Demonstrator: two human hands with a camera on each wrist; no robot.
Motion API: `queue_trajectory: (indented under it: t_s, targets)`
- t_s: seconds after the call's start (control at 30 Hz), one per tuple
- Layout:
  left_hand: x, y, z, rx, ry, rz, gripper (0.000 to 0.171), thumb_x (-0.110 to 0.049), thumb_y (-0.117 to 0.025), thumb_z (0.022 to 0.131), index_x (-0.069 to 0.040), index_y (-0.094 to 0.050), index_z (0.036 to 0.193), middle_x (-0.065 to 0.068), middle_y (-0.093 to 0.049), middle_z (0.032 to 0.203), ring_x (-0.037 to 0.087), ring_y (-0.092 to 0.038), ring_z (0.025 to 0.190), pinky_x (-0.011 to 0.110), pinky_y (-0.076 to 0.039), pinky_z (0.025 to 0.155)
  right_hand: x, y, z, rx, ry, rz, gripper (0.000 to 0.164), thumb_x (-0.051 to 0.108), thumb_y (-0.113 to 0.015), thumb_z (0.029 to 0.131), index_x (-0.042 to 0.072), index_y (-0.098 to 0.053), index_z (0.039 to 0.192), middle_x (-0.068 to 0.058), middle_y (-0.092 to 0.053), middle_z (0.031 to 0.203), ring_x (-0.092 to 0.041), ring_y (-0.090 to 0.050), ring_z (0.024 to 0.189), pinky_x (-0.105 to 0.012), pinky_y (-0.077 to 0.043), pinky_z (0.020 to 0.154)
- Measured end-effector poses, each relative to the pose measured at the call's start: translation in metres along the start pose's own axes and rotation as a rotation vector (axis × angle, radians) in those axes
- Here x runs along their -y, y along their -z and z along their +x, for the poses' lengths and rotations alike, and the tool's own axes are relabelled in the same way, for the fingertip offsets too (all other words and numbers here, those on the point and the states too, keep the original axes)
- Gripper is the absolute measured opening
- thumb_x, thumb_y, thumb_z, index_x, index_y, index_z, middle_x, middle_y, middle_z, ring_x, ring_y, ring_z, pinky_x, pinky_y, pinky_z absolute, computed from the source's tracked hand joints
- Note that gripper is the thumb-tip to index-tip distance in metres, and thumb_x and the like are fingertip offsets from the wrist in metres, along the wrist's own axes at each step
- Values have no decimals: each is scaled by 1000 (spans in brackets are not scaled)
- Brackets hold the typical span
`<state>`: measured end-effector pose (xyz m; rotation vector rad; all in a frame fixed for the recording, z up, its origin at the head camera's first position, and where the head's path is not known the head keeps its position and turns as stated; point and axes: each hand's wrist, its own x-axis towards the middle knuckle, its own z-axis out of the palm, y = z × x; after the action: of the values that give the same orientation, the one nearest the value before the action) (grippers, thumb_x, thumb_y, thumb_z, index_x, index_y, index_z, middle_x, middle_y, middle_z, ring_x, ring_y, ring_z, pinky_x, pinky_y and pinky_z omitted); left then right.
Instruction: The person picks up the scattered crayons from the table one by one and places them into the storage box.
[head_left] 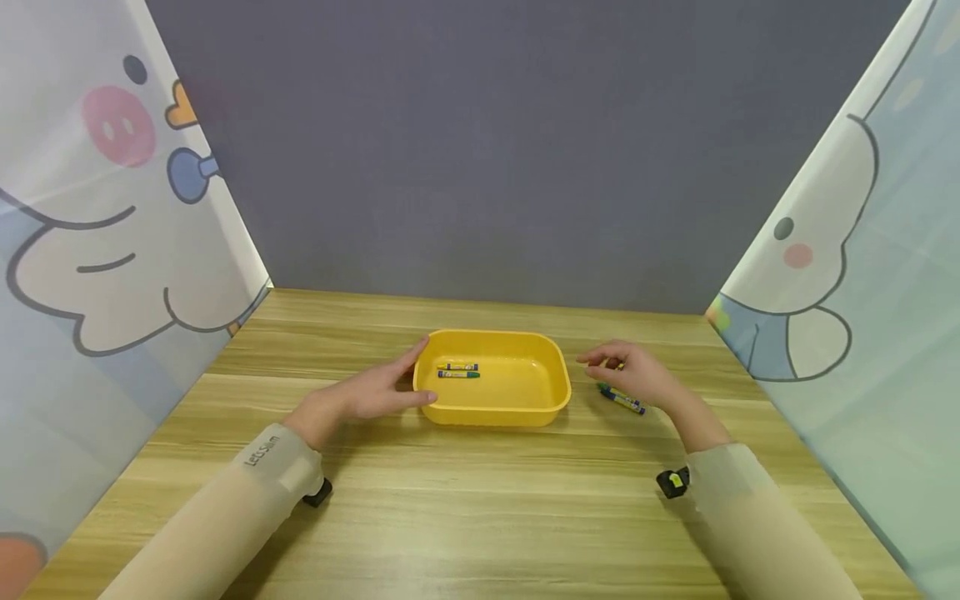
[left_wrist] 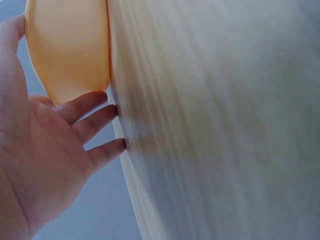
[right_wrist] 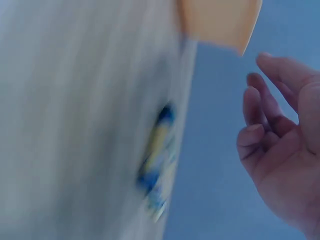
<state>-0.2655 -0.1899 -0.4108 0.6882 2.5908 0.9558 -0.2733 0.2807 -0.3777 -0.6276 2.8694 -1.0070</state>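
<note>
Holds the nearer right hand, empty and loosely bent, beside crayons on the table at four o'clock from its fingertips, long axes running ten-to-four, and rests the left hand, straight-fingered, against the nine-o'clock end of the yellow tub.

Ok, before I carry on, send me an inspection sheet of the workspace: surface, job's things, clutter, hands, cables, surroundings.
Surface: wood-grain table, bare across the near part.
Job's things: yellow tray with two crayons side by side toward its left; loose crayons on the table to its right, exact count partly hidden.
Clutter: nothing seen.
Hands: left hand touches the tray's left end; right hand is by the loose crayons, apart from the tray, no grip seen.
Cables: nothing seen.
Surroundings: dark grey panel behind, cartoon-print sheets on both sides.
</note>
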Motion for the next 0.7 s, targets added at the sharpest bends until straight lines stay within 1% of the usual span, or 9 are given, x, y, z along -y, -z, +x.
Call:
queue_trajectory:
  t_s: [0.13,0.27,0.33,0.47,0.7]
  targets:
    - [-2,0,0,5,1,-6,113,-68,-68,101,-28,4,179,11,-30,181,36,-39,163,60,-27,135,-29,7,-21,59,-23,-23,28,17,-74,106,4,-79,131,-11,-79,116,-14,-62,88,-27,-52,73]
    - [-3,-1,-1,9,9,-13,112,-68,-68,101,-29,5,178,11,-28,182,35,-39,163,60,-27,135,-47,12,-37,87,-29,-19,25,11,-77,102,1,-80,125,-7,-78,103,-3,-58,79,-23,-51,68]
    - [-3,-1,-1,9,12,-12,112,-68,-67,101,-30,5,178,11,-27,182,36,-38,164,60,-27,135,-52,14,-42,94,-45,-25,24,9,-78,100,0,-81,122,-6,-78,100,-1,-57,77,-22,-51,68]
    - [-3,-1,-2,7,16,-8,111,-68,-67,102,-31,5,178,12,-26,183,37,-36,165,61,-26,135,-58,18,-48,111,-60,-33,24,8,-79,100,2,-81,123,-4,-78,97,-4,-58,77,-24,-51,65]
    - [-4,-1,-2,3,16,-2,111,-68,-67,102,-31,5,178,14,-23,183,38,-31,166,61,-23,136,-65,20,-51,112,-35,-78,21,7,-80,98,8,-84,118,-3,-79,102,-4,-61,80,-24,-53,69]
